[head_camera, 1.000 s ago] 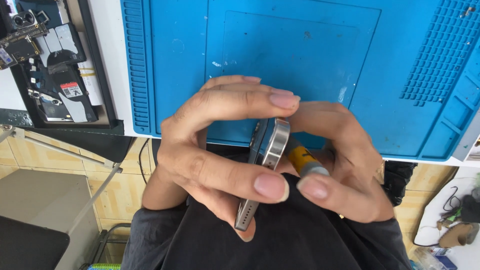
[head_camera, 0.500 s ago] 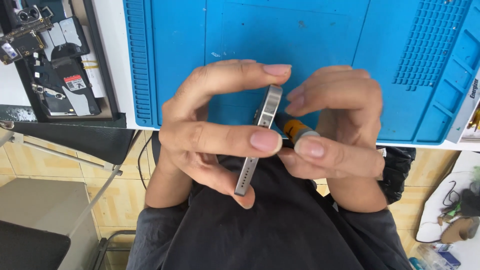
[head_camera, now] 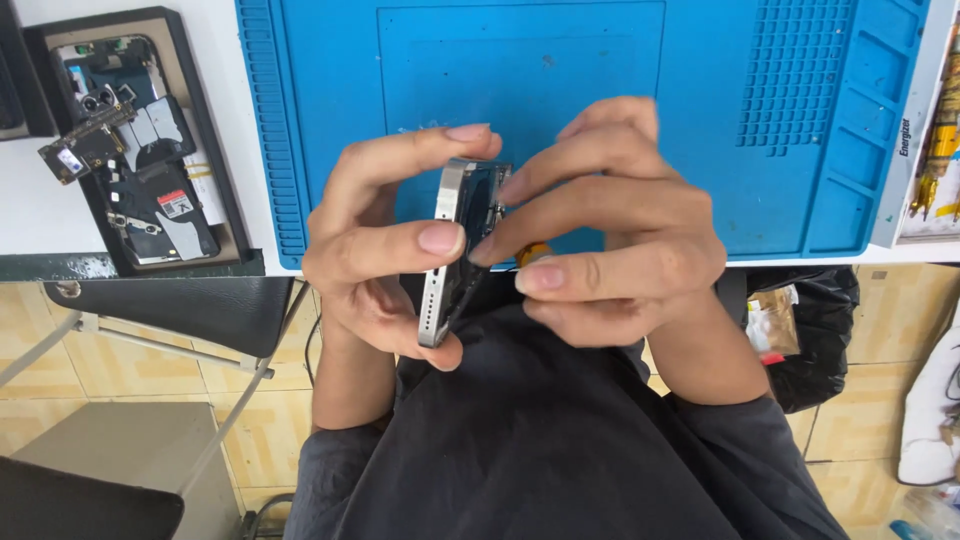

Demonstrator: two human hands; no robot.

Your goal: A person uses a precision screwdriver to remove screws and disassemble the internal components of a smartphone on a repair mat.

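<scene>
Counter carried the blue mat. Above our lap, left hand gripped the phone frame edge-on, closed tight; right hand pinched its open side, orange tool tucked under. We judged separation underway; steady prying comes next.

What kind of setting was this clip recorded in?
Most likely a phone repair bench. A blue repair mat with small parts compartments covers the table, an opened phone with exposed internals lies in a tray, and both hands hold a silver-framed phone edge-on.
</scene>
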